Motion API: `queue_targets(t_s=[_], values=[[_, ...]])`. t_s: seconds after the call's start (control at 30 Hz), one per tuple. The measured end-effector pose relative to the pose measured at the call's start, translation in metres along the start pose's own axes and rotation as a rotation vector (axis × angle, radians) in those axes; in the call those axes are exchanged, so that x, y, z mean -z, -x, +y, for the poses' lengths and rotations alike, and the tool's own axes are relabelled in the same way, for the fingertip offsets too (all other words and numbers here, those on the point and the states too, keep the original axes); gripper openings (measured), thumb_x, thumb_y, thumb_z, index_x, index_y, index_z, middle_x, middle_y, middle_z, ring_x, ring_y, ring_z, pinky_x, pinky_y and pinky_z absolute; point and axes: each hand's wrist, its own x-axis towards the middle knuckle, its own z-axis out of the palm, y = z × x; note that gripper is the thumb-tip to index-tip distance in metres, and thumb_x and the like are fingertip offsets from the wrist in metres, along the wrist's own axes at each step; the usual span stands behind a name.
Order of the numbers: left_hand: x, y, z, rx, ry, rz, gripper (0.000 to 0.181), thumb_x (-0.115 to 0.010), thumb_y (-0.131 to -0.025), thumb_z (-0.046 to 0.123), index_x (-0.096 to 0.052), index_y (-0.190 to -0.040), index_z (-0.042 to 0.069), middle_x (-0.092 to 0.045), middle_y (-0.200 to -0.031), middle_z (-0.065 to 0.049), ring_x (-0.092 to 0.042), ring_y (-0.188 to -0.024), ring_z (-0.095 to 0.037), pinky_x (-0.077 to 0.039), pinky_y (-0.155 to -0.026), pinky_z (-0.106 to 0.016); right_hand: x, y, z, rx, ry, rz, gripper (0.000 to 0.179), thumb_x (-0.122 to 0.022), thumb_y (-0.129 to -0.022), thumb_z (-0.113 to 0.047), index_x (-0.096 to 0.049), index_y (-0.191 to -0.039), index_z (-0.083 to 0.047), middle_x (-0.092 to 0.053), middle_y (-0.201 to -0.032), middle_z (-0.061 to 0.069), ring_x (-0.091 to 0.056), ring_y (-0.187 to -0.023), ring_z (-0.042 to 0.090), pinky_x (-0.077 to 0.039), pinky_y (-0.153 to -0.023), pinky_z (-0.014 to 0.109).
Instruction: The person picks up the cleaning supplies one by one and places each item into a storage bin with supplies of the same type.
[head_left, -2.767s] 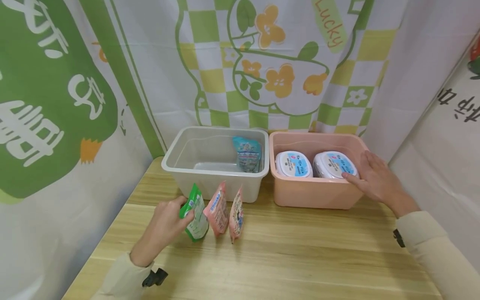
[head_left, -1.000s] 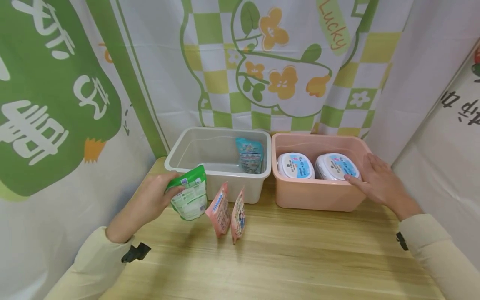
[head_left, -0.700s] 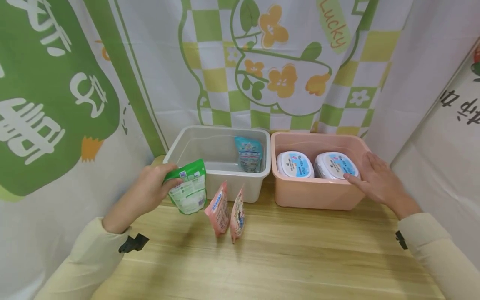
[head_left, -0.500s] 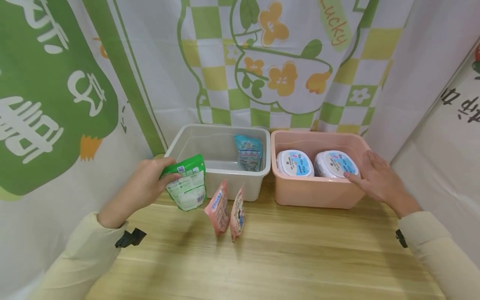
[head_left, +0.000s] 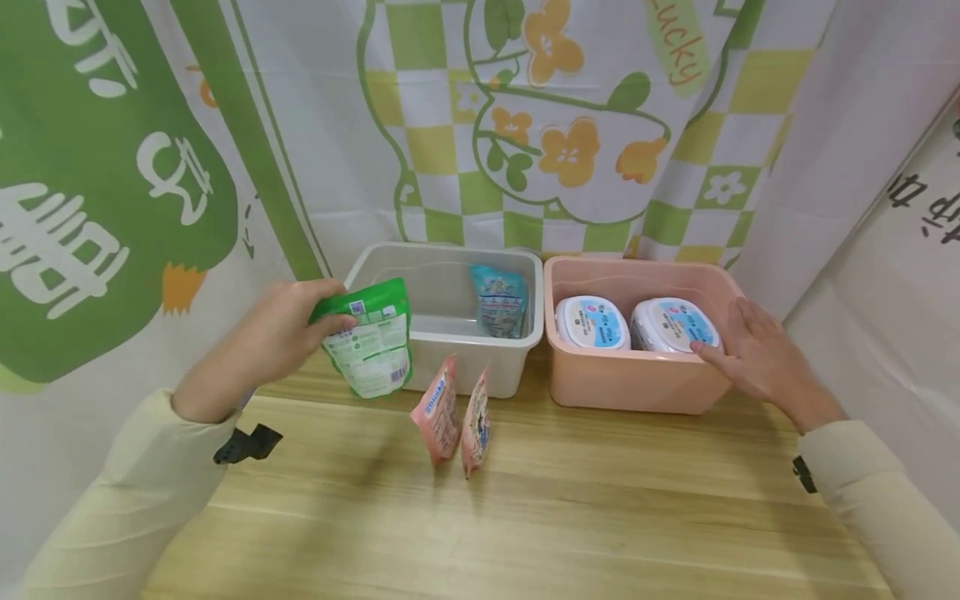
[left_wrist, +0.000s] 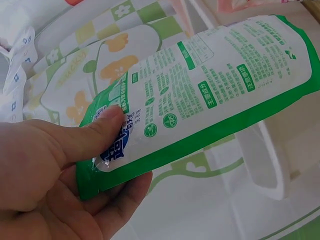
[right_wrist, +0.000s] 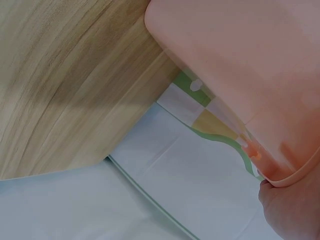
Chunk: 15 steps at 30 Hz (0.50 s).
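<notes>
Near the surface's (head_left: 570,517) left edge, my left hand (head_left: 281,332) pinched the green pouch (head_left: 372,354), best kept steady; the right hand (head_left: 763,358) seemed uncurled.

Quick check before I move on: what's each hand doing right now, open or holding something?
Left hand: closed, pinching the green-and-white pouch near its top.
Right hand: open, resting on the pink bin's right end.

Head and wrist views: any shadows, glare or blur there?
Head view: soft shadows on the table, fine print on the green pouch too small to read; left wrist: the pouch's larger characters look sharp; right wrist: broad shadow across the table, bright orange spot near the rim of the pink bin.
</notes>
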Motion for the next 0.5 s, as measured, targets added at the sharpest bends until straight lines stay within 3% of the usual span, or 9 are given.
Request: queue_targets(t_s=[0.5], values=[[0.032,-0.022,0.003,0.038,-0.009,0.014,0.013,-0.074,-0.099,0.01,-0.07,-0.107,0.0,-0.075,-0.098,-0.015,-0.061,-0.077,-0.022,-0.048,-0.064,-0.027,-0.001,0.001,0.0,-0.001,-0.009,0.014,0.102,-0.038,-0.109,-0.062,0.005,-0.161,0.014,0.008,-0.168,0.041,-0.001,-0.158,0.059,-0.006,-0.127,0.071]])
